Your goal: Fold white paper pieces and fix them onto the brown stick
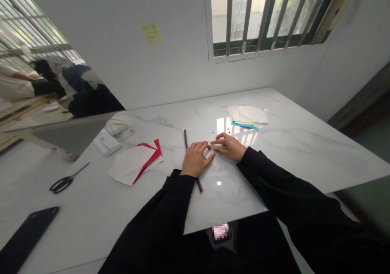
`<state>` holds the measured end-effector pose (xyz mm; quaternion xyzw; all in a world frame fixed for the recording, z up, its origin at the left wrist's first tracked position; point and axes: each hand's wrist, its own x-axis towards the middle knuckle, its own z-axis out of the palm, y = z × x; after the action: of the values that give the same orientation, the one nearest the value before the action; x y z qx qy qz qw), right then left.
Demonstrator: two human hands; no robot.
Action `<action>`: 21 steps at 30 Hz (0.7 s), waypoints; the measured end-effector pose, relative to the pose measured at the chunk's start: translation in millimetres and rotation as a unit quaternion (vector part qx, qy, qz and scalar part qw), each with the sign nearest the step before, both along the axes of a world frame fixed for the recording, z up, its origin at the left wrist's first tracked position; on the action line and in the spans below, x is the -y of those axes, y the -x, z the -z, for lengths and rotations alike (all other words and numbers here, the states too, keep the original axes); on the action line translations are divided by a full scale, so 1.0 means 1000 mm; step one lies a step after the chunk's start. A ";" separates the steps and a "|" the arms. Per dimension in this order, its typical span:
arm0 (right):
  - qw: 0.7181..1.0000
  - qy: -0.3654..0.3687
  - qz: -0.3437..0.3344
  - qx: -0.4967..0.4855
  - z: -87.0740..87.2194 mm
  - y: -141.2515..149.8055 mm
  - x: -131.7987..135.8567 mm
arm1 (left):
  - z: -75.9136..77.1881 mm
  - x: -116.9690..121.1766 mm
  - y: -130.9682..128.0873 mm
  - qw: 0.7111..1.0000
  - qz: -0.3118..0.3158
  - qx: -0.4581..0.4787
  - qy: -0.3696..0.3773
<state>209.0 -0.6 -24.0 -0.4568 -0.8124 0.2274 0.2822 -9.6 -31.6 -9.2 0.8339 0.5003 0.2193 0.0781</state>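
Note:
Both hands come together over a small white piece of paper (209,154) on the marble-patterned table. My left hand (196,159) is closed on its left side, with the thumb toward me and the fingertips at its far edge. From the right, my right hand (230,147) pinches the same paper with thumb and fingers. Part of the paper is hidden by the fingers. A thin dark brown stick (199,185) lies on the table, passing beneath my left hand. Several tiny bits (228,129) lie just beyond my fingers.
Folded white-and-red paper (128,163) lies left, near a white box (107,144) with a coiled cable (120,129). Scissors (65,182) and a black flat object (29,237) are farther left. White and blue papers (248,115) sit back right. A wall and barred window stand behind.

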 end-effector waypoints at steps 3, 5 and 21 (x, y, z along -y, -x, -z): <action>1.000 0.001 -0.003 0.001 0.001 -0.001 -0.001 | 0.001 -0.001 0.001 1.000 0.003 0.004 -0.005; 1.000 0.000 0.000 0.007 0.001 -0.001 -0.002 | 0.001 -0.002 0.001 1.000 0.007 0.004 -0.004; 1.000 -0.001 0.002 0.002 -0.007 -0.006 -0.002 | 0.003 -0.003 0.002 1.000 0.006 0.012 -0.005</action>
<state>214.9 1.2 -16.9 -0.4589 -0.8121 0.2254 0.2814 -12.1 -28.9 -12.3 0.8343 0.4935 0.2318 0.0814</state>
